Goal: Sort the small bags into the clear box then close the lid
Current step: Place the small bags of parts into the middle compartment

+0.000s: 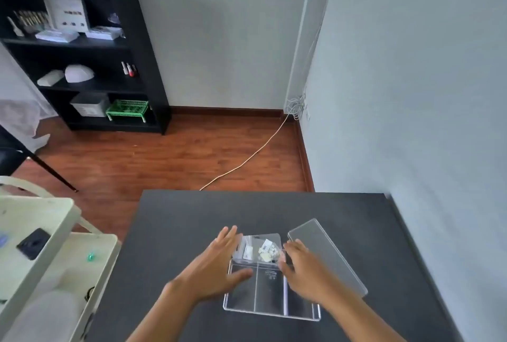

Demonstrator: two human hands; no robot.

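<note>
Both hands were down at the clear box (271, 297) on the dark table (192, 218). The left hand (216, 264) lay flat and spread, fingers together and pointing away, thumb (241, 274) stretched out over the box's left compartment near the rim. It pinched nothing. The right hand (304, 270) sat at the box's right side, fingers curled in toward the bags (260, 251); whether they actually gripped a bag or only touched it, I could not tell, the fingertips being blurred. The bags, small clear ones with white labels, were bunched at the far end of the box, between the two hands, lying over the far wall and the middle divider (255, 286). The near part of the box held nothing but a small printed mark on its floor. The lid (326, 253) was off, a clear flat panel lying on the table just right of the box, angled away from it, partly behind the right hand. To the left stood a cream cart (41, 231) with a black device (33, 243) on its top shelf.
</note>
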